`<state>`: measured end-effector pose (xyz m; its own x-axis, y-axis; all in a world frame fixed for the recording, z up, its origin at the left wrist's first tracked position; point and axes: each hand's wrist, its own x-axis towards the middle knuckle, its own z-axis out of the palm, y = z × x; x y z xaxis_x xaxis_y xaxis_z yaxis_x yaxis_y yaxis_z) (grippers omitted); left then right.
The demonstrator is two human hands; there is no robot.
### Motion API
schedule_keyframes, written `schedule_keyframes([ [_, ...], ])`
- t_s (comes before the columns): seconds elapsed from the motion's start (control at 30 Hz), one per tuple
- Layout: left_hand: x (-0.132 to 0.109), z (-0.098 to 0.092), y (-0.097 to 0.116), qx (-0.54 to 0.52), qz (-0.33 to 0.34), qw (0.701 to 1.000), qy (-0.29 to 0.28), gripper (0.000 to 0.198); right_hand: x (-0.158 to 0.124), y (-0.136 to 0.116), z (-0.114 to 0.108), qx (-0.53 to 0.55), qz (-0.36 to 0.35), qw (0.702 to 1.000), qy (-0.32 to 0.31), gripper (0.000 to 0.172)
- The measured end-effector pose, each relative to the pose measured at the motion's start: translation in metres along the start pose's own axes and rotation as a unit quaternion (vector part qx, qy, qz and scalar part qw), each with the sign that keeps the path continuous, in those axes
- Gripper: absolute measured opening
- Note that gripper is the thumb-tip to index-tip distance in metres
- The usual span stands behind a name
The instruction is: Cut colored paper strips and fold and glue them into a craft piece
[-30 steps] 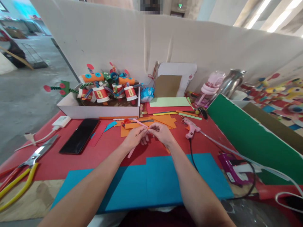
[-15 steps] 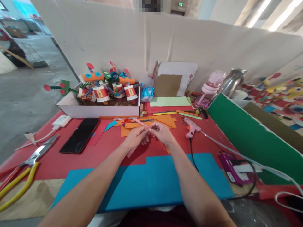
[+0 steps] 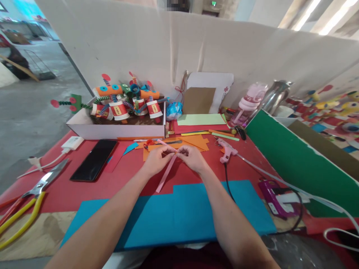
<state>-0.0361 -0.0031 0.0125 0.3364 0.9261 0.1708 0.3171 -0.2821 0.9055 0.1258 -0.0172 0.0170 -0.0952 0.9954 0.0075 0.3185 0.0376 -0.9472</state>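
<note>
My left hand [image 3: 157, 158] and my right hand [image 3: 191, 157] meet over the red table covering, both pinching paper strips at one spot. A pink paper strip [image 3: 166, 175] hangs from the fingertips toward the lower left, and a pink end also sticks out above my left fingers. A bit of orange shows between the fingertips, where the strips meet. Just beyond the hands lie orange paper pieces [image 3: 200, 142] and red-handled scissors [image 3: 149, 142], partly covered.
Left of the hands lie a black phone [image 3: 94, 160], a charger and large yellow-and-red shears [image 3: 42, 183]. A box [image 3: 117, 131] holds cup figures behind. At right are a pink glue gun [image 3: 226, 148], its cable and a green box [image 3: 300, 164]. Blue sheets [image 3: 168, 220] lie in front.
The pink strip has swung into clearer view below the hands. The orange strip that hung beneath my right hand is no longer visible there. My left fingers have shifted slightly.
</note>
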Motion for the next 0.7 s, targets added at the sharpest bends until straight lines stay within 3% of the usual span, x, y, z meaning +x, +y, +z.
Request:
schedule_keyframes([
  [0.23,-0.001,0.0,-0.001,0.05,0.014,0.998,0.02,0.009,-0.003,-0.004,0.0,-0.142,-0.045,0.989,0.009,0.005],
  [0.33,0.003,-0.004,-0.003,-0.001,-0.009,0.998,0.065,0.01,-0.011,-0.017,-0.003,-0.189,-0.18,0.957,0.128,0.011],
  [0.43,0.007,-0.009,-0.006,-0.153,-0.061,0.976,0.144,0.016,-0.02,-0.029,-0.003,-0.178,-0.272,0.915,0.24,0.012],
  [0.53,0.01,-0.013,-0.006,-0.294,-0.096,0.934,0.177,0.023,-0.021,-0.027,0.002,-0.131,-0.242,0.931,0.24,0.02],
  [0.7,0.008,-0.008,-0.002,-0.416,-0.134,0.887,0.149,0.029,-0.006,-0.008,0.011,0.026,-0.095,0.988,0.118,0.016],
])
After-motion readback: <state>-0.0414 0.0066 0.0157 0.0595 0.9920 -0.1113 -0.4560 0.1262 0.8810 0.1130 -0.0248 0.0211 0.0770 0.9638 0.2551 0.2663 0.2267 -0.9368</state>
